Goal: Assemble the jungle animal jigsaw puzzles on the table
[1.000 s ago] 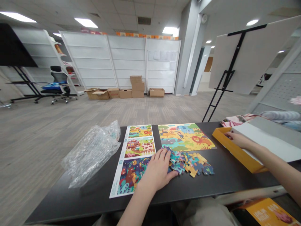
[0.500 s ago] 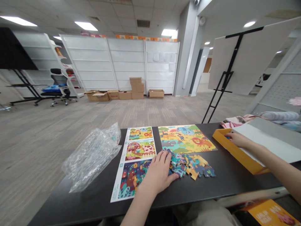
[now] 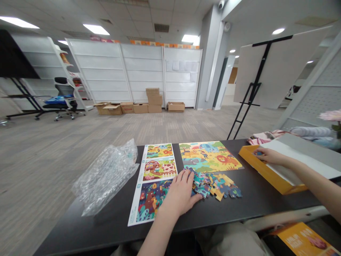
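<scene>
My left hand lies over the left side of a pile of loose jigsaw pieces, its fingers stretched out and the thumb apart. Some pieces are hidden beneath it. Out to the right, my right hand is inside the open yellow box, near its far left corner. A small blue puzzle piece shows between its pinched fingers. Beyond the pile lies a yellow animal puzzle picture. Partly under my left forearm is a white sheet with three printed scenes.
A crumpled clear plastic bag hangs over the black table's left edge. Folded cloths lie behind the box. Below the table on the right is an orange printed box lid. A black easel stand stands beyond the table.
The view has shifted slightly. My right hand has risen a little inside the box, and the blue piece shows more clearly. My left hand stays on the pile.
</scene>
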A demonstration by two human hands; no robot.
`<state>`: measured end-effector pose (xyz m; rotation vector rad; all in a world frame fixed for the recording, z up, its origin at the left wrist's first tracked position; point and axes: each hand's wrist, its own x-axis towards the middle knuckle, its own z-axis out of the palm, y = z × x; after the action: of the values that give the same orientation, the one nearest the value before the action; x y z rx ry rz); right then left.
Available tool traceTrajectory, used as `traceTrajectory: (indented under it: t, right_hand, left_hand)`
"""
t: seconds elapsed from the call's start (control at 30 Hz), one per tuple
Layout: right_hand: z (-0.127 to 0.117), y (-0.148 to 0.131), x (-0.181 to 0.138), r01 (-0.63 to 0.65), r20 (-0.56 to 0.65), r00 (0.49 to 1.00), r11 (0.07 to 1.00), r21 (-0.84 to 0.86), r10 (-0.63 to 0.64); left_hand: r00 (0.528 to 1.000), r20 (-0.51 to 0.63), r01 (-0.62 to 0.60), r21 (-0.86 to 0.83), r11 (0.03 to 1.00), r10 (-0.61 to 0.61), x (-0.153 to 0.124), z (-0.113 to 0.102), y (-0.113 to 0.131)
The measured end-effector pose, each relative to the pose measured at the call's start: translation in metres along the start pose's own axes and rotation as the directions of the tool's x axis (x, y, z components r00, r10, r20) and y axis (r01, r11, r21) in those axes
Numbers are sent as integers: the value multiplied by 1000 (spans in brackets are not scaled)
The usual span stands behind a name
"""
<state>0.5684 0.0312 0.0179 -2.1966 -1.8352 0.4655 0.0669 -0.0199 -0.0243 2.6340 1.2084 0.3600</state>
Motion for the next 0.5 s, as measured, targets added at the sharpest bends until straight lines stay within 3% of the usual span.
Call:
traceTrajectory:
  t: [0.1, 0.2, 0.3, 0.5]
  right_hand:
    - [-14, 7, -15, 15, 114, 993, 987, 158, -33]
    - [-22, 17, -31, -98, 278, 960, 953, 287, 15]
    - [-21, 18, -45, -187, 375, 923, 950, 250, 83]
    - [-12, 5, -57, -110, 345, 936, 988, 110, 66]
  left_hand:
    - [1000, 2, 0, -1, 1000, 0, -1, -2, 0]
    - [1000, 17, 0, -1, 1000, 0, -1, -3, 1]
    - [1000, 19, 2, -1, 1000, -2, -2, -3, 1]
    - [1000, 8, 2, -2, 1000, -2, -2, 0, 0]
